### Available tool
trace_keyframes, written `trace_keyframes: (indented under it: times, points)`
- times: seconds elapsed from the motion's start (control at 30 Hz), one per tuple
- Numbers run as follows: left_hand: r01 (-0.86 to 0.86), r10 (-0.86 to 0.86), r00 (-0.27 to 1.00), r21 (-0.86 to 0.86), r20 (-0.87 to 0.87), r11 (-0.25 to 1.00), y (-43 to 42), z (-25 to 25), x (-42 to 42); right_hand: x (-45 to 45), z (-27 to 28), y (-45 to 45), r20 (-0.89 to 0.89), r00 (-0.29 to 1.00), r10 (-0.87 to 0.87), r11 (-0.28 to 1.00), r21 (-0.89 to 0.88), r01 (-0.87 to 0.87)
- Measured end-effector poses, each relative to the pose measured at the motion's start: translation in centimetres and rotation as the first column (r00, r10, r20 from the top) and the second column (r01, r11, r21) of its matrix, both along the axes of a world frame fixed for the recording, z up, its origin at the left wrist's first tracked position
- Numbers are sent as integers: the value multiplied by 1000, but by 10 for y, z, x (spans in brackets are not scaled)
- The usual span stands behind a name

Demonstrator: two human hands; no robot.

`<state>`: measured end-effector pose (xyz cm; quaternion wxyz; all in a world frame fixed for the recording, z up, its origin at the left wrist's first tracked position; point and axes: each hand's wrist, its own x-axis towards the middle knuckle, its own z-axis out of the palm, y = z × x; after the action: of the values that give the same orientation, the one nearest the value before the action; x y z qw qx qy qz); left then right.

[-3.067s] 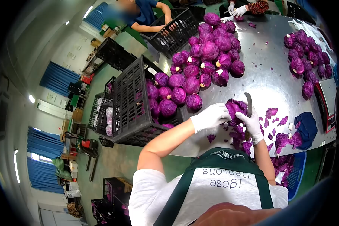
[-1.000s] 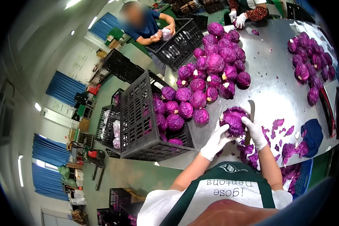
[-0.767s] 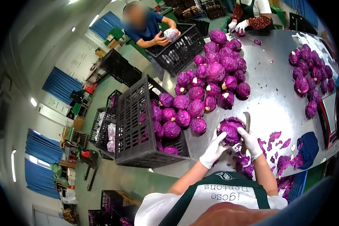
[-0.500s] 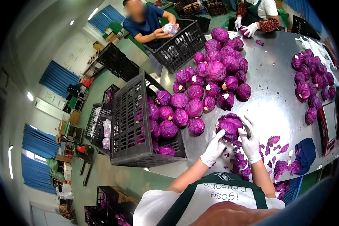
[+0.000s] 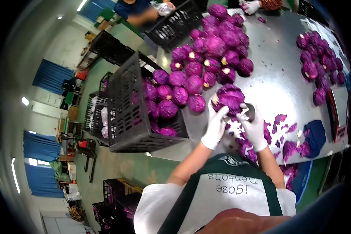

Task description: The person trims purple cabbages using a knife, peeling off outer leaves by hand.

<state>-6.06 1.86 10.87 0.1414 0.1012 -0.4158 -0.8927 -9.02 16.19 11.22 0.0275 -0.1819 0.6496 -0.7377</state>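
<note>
My left hand [image 5: 215, 125], in a white glove, is closed around the lower left side of a red cabbage [image 5: 231, 97]. The cabbage is lifted over the steel table, and its pale cut stem faces left. Close to its lower right edge is my gloved right hand [image 5: 254, 128], with fingers and thumb curled. A dark grey curved shape [image 5: 250, 112] shows between them; I cannot make out what it is. Loose purple leaves [image 5: 245, 147] lie beneath and beside my hands.
Piled red cabbages [image 5: 215, 46] cover the table beyond my hands. A tilted black crate [image 5: 123, 105] of cabbages is at left. Smaller heads [image 5: 310, 69], a red-edged device [image 5: 337, 117] and a blue cloth [image 5: 314, 137] are at right. Two people work across the table.
The cabbage has turned in my hands, bringing its pale stem to the left. My right fingers have curled in, and a grey shape now shows there. The whole view has shifted.
</note>
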Motion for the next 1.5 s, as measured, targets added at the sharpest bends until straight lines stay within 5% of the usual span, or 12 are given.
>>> trace_keyframes:
  times: [0.1, 0.47, 0.6, 0.73, 0.83, 0.97, 1.07, 1.1, 1.33, 1.37, 1.43, 1.5]
  points:
    - [4, 0, 992, -34, 130, 999, 12, 28, 7, -2, -5, 10, -71, 997, -33, 998, 43, 36]
    - [107, -111, 993, -119, -33, 987, 19, 29, 26, 15, 11, 31, 40, 998, 38, 996, -78, -35]
    - [121, -129, 991, -144, -47, 982, 17, 29, 27, 9, 17, 46, 83, 991, 107, 988, 99, -115]
    - [123, -132, 989, -127, -69, 984, 19, 25, 29, 7, 24, 54, 130, 951, 280, 957, -110, -267]
    - [166, -168, 983, -35, -69, 986, 17, 19, 27, 6, 36, 62, -103, 961, 258, 940, 258, -224]
    - [167, -164, 986, 110, -39, 980, 19, 11, 24, 7, 47, 66, -114, 951, 287, 909, 346, -233]
    - [115, -117, 992, 27, 44, 993, 27, 23, 19, 8, 36, 59, -204, 950, 237, 939, 299, -170]
    - [46, -45, 998, -42, 37, 998, 26, 22, 13, 12, 44, 62, -73, 950, 304, 941, 180, -288]
    - [118, -134, 989, 191, 70, 974, 4, -5, 16, 6, 53, 75, -39, 784, 620, 780, -74, -621]
    - [101, -117, 990, 188, 79, 977, 4, -2, 16, 10, 45, 69, 97, 838, 536, 844, -69, -532]
    - [81, -95, 993, 181, 70, 980, 7, 5, 16, 14, 35, 45, -188, 967, 173, 984, 78, -161]
    - [91, -101, 994, 169, 47, 981, 7, 9, 15, 16, 18, 32, -246, 966, 76, 993, 101, -52]
